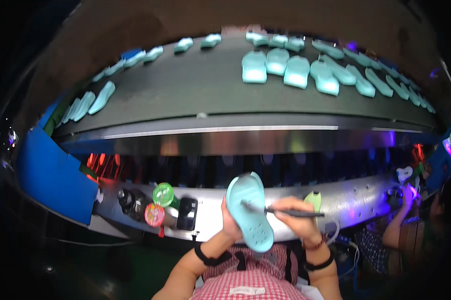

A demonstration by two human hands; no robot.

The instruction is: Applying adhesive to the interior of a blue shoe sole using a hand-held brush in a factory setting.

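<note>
My left hand (pixel 229 223) grips a light blue foam clog (pixel 257 227) by its left side. The clog is tilted up in front of my apron, and small holes show in its nearer end. Between the fingers of my right hand (pixel 298 220) is a slim dark brush (pixel 305 214), pointing left. Its blurred tip reaches over the middle of the clog; whether it touches the surface I cannot tell.
Beyond the metal ledge (pixel 210 215) runs a dark conveyor belt (pixel 175 85) with several light blue clogs (pixel 296 72). A phone (pixel 187 214), a green-lidded container (pixel 164 194), a pink-lidded container (pixel 154 215) and a dark bottle (pixel 129 200) stand left. A pale green piece (pixel 313 200) lies right. Another person's arm (pixel 398 225) is far right.
</note>
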